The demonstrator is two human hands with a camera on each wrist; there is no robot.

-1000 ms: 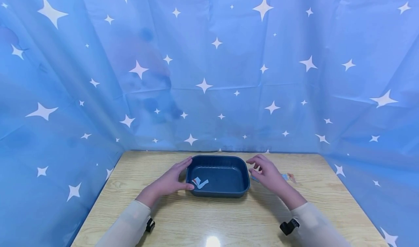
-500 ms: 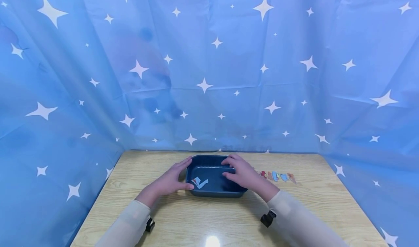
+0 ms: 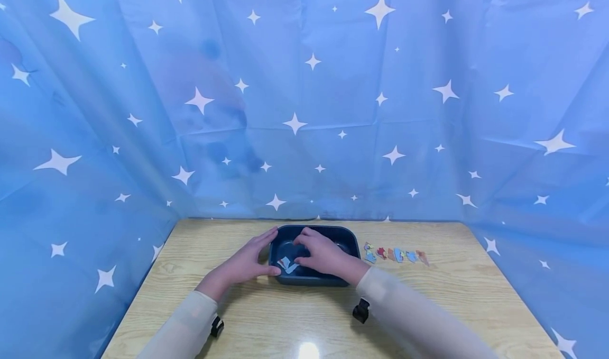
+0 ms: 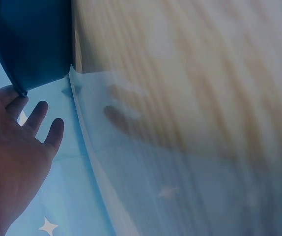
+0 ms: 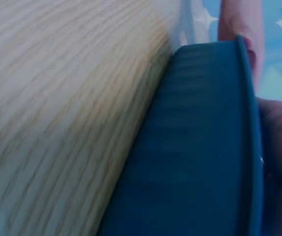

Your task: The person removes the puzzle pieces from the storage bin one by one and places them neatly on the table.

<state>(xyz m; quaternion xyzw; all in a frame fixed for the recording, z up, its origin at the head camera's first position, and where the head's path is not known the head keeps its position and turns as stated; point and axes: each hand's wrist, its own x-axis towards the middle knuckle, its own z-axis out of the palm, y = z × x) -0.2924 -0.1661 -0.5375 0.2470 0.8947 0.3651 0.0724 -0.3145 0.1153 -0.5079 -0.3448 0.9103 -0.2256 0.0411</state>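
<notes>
A dark blue rectangular container (image 3: 311, 282) stands on the wooden table. At its left end, my left hand (image 3: 242, 265) holds the rim, thumb at the front corner and fingers along the far side. Several small flat light-blue pieces (image 3: 286, 264) lie inside, near the front left corner. My right hand (image 3: 325, 254) is over the inside of the container, thumb and fingers apart, fingertips close to those pieces. In the right wrist view, the container's wall (image 5: 180, 147) hides most of that hand. The left wrist view shows the left fingers (image 4: 35, 118) spread beside the container's corner.
Several flat coloured pieces (image 3: 398, 255), blue, red and brown, lie in a row on the table right of the container. A blue curtain (image 3: 304, 84) with white stars hangs behind and beside the wooden table (image 3: 266, 327).
My right hand has moved left from beside the container's right end to over its inside, uncovering the row of pieces on the table. The left hand has stayed at the rim.
</notes>
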